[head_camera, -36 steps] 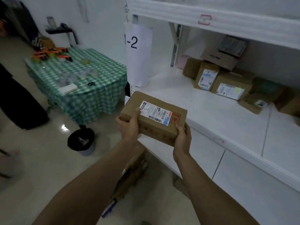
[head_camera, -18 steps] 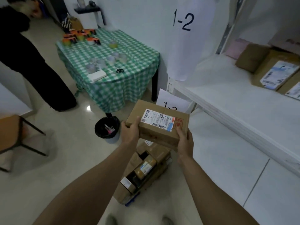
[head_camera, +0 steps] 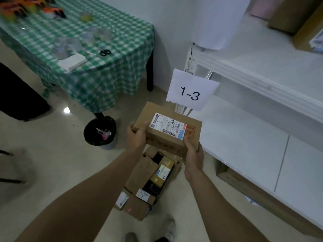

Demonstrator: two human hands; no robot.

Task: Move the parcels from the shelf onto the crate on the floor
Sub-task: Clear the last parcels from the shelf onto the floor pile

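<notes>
both hands [head_camera: 137, 137] grip a parcel [head_camera: 167, 131] above the crate [head_camera: 139, 173]

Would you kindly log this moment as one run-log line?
phase: carry | left hand: grips brown cardboard parcel | right hand: grips it too | parcel: above floor pile of cardboard boxes | placed: no

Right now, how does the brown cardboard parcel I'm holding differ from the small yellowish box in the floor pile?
The brown cardboard parcel looks bigger than the small yellowish box. The parcel is in the air, held by the left hand and right hand; the yellowish box lies among other parcels on the floor. The parcel's label is white with a red stamp beside it; the box's is bluish. Both are labelled cardboard.
</notes>
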